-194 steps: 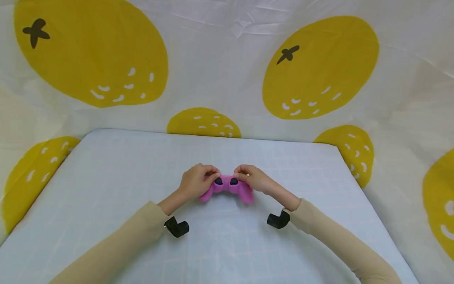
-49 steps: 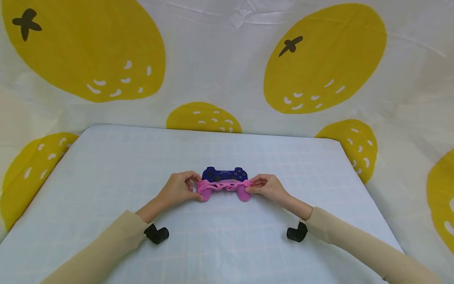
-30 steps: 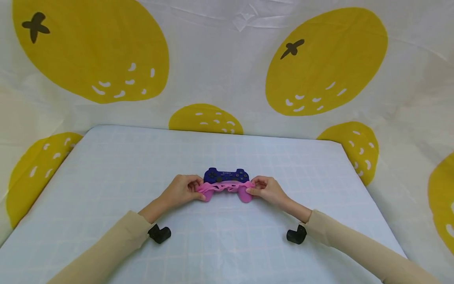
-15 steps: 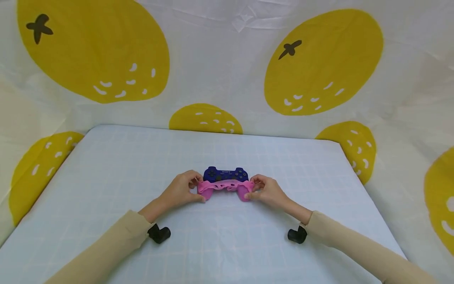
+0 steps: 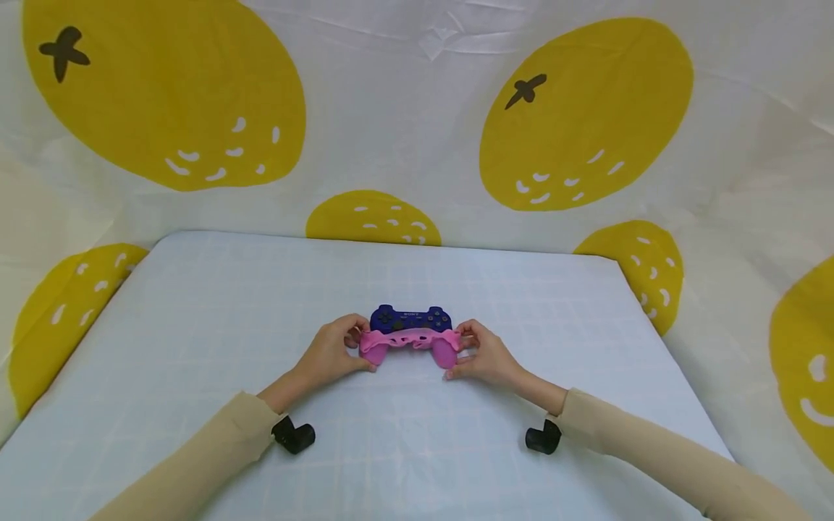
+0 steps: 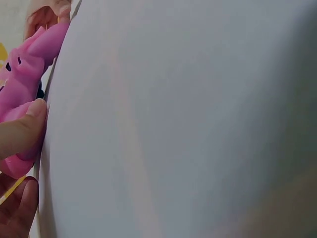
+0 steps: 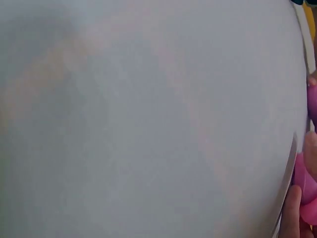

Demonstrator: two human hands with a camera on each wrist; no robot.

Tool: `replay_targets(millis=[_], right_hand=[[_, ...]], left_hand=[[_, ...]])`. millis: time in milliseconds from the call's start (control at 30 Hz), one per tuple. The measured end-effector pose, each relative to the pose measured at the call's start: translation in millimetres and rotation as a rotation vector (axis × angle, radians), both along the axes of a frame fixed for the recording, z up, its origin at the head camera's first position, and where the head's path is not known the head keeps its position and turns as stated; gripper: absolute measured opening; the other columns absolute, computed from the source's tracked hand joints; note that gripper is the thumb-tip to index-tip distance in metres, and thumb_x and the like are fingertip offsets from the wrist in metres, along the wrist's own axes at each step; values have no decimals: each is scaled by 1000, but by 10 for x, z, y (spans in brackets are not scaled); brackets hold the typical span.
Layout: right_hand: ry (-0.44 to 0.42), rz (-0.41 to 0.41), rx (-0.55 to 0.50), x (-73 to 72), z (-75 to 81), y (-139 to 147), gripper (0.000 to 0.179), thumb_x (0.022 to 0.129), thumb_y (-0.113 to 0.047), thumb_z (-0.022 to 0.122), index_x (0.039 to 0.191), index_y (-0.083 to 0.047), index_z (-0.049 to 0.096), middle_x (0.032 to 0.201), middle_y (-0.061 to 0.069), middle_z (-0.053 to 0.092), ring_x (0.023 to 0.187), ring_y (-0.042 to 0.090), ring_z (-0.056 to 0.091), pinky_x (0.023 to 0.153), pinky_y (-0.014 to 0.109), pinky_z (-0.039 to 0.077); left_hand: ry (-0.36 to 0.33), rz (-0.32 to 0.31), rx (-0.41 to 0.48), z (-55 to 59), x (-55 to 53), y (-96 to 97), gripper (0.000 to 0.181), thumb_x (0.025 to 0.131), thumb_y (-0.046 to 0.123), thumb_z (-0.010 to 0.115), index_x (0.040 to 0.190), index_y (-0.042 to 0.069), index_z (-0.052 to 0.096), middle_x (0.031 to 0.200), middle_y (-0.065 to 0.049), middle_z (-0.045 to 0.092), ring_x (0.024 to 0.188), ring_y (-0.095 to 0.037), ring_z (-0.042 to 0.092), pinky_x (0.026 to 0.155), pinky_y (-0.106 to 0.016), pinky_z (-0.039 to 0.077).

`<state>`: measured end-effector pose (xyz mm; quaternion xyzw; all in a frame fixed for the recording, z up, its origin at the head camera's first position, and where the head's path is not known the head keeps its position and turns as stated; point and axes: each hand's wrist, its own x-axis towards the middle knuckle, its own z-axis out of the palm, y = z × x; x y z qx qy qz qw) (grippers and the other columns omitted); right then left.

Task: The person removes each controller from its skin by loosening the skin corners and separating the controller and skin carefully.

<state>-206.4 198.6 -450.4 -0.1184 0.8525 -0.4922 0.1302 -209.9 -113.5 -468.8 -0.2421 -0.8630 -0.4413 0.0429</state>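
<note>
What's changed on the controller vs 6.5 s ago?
Pink cover: pulled back toward the person, now bunched across the middle, baring the upper face of the blue controller. Left hand and right hand: shifted from its top edge to its sides. Unchanged: controller roughly in place on the table, handles toward the person.

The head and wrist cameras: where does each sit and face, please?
Head: on the head, forward and down at blue controller; left grip, right grip, sleeves show.
Left wrist: on that wrist, toward tabletop and pink cover; both grips partly show.
Right wrist: on that wrist, mostly at tabletop; right grip partly shows.
All share the pink cover.
</note>
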Motion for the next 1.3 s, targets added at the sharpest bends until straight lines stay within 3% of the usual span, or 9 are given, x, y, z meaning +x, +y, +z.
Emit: replay_targets(millis=[100, 233, 533, 800, 1067, 1300], right_hand=[[53, 17, 18, 20, -11, -24, 64, 63, -6, 88, 113, -1, 49, 99, 16, 62, 83, 20, 67, 71, 22, 56], [158, -16, 73, 13, -53, -35, 58, 62, -11, 90, 107, -2, 54, 94, 12, 65, 83, 20, 63, 71, 20, 50], [86, -63, 0, -1, -74, -12, 63, 64, -6, 88, 118, 1, 55, 107, 16, 68, 92, 19, 67, 88, 34, 52], [127, -78, -2, -16, -114, -21, 59, 65, -1, 86, 115, 7, 57, 101, 22, 70, 90, 29, 68, 88, 45, 52], [112, -33, -29, -15, -62, -6, 54, 69, -7, 85, 114, 2, 56, 101, 18, 69, 87, 21, 69, 88, 31, 50], [103, -54, -7, -48, -67, -6, 50, 66, -12, 87, 107, -4, 60, 97, 12, 71, 84, 17, 70, 90, 35, 49]], left_hand=[[24, 1, -18, 9, 4, 3, 56, 57, 15, 93, 101, 9, 58, 94, -2, 62, 83, -13, 60, 73, -27, 56], [15, 10, -26, 31, 11, 13, 56, 58, 15, 93, 101, 9, 58, 94, -3, 62, 82, -13, 60, 74, -27, 56], [24, 19, -6, 43, 21, 11, 61, 55, 20, 94, 104, 9, 59, 91, -1, 63, 79, -11, 60, 71, -25, 56], [69, 20, -57, 12, 15, 11, 58, 57, 20, 94, 102, 8, 59, 97, -2, 61, 90, -15, 58, 79, -31, 55], [61, 63, -21, 4, 21, 5, 64, 52, 21, 95, 105, 7, 62, 97, -3, 65, 85, -15, 60, 78, -30, 56], [85, 63, -47, 15, 16, 10, 54, 53, 23, 95, 95, 8, 65, 82, 0, 62, 76, -14, 57, 71, -26, 55]])
